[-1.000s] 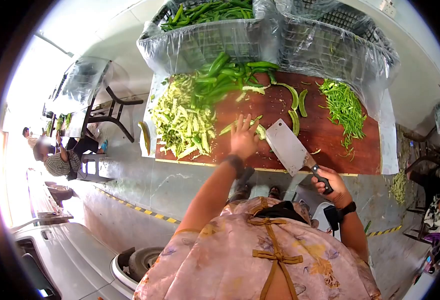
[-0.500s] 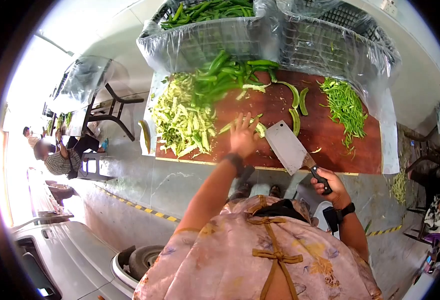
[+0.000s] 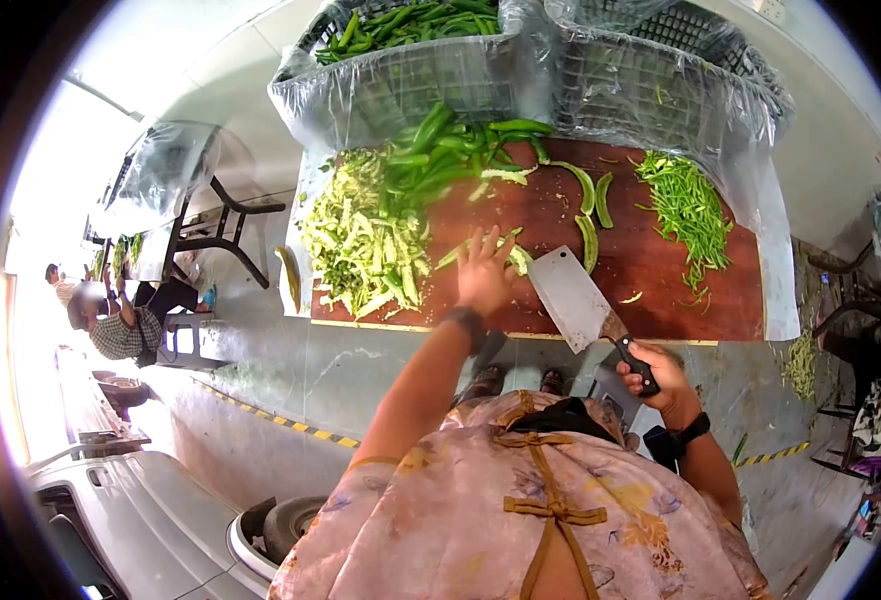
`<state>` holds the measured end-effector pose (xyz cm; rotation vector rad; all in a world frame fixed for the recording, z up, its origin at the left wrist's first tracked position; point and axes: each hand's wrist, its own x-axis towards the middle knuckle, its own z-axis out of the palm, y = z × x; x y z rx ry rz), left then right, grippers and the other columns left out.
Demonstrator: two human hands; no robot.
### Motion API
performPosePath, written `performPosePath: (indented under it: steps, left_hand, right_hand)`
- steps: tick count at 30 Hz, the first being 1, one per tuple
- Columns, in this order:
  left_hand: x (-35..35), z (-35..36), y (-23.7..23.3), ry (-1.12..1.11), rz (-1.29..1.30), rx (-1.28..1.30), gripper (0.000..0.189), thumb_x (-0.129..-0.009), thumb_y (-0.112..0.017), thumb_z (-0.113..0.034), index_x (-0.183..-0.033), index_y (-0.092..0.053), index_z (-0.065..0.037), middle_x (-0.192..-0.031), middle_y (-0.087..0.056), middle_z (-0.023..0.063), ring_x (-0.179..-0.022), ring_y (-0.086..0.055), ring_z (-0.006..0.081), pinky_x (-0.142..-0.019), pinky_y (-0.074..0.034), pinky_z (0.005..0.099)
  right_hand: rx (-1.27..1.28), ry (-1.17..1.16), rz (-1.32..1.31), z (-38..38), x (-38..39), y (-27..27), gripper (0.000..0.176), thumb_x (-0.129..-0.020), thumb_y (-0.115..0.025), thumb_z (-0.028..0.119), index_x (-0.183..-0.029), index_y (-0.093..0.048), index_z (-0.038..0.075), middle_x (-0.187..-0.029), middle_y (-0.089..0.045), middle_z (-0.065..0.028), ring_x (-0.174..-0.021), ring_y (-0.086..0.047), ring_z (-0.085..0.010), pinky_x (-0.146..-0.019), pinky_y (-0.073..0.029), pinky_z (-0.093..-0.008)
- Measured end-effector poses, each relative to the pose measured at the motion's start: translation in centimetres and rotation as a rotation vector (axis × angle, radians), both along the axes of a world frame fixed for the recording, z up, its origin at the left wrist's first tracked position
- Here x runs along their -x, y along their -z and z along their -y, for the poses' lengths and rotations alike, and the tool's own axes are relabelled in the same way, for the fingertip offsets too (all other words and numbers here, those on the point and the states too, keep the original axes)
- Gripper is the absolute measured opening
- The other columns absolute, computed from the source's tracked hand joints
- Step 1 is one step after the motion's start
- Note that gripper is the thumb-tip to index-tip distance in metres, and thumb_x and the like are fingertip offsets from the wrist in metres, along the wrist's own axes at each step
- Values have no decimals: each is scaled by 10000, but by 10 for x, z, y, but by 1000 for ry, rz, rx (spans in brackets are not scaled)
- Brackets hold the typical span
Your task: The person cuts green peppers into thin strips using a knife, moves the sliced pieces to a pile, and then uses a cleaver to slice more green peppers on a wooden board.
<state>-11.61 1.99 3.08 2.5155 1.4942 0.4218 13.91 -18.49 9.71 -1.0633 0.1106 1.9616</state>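
Observation:
My left hand [image 3: 485,276] lies flat on the red-brown cutting board [image 3: 651,270], fingers spread over a split green pepper piece [image 3: 517,256]. My right hand [image 3: 661,378] grips the black handle of a cleaver [image 3: 579,298], whose broad blade rests on the board just right of my left hand. A pile of whole green peppers [image 3: 451,150] lies at the board's far side. Pale pepper cores and trimmings [image 3: 361,240] are heaped at the left. Thin green strips [image 3: 689,205] lie at the right. A few halved peppers [image 3: 591,215] lie near the middle.
Two plastic-lined crates stand behind the board: the left crate [image 3: 401,75] holds green peppers, the right crate [image 3: 661,90] looks nearly empty. A seated person [image 3: 111,325] works at far left near a folding table [image 3: 186,190]. Scraps [image 3: 799,365] lie on the floor at right.
My right hand and the cleaver have shifted slightly back toward me. My left hand stays on the pepper piece.

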Motion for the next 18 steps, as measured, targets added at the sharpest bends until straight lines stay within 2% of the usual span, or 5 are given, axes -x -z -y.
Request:
performPosePath:
  steps: [7,15,18]
  left_hand:
    - [2,0,6,5,-25,-16,540,-824,-593,-287,-1340,-484,-170,-1461,-353,80,-1368,-256,318,-1087,-210,556]
    - [2,0,3,-15,-13,-37,519,-822,-609,-288,-1319,-509,-176,-1429,-396,77,-1348,-287,321,-1071,-239,547]
    - [2,1,3,-22,1,-43,512,-819,-615,-283,-1310,-518,-174,-1421,-405,77,-1338,-301,325,-1068,-243,546]
  right_hand:
    - [-76,-74,219,-4,13,-15,131,-931,-541,186,-997,-474,95,-730,-542,-101,-519,-480,-116,-433,-386,-232]
    - [-18,16,-25,1,12,-1,120,-934,-539,195,-1002,-479,116,-753,-537,-98,-541,-477,-107,-446,-389,-221]
    - [-26,6,1,0,16,-4,122,-935,-538,196,-1008,-475,121,-754,-527,-89,-540,-471,-104,-446,-389,-219]
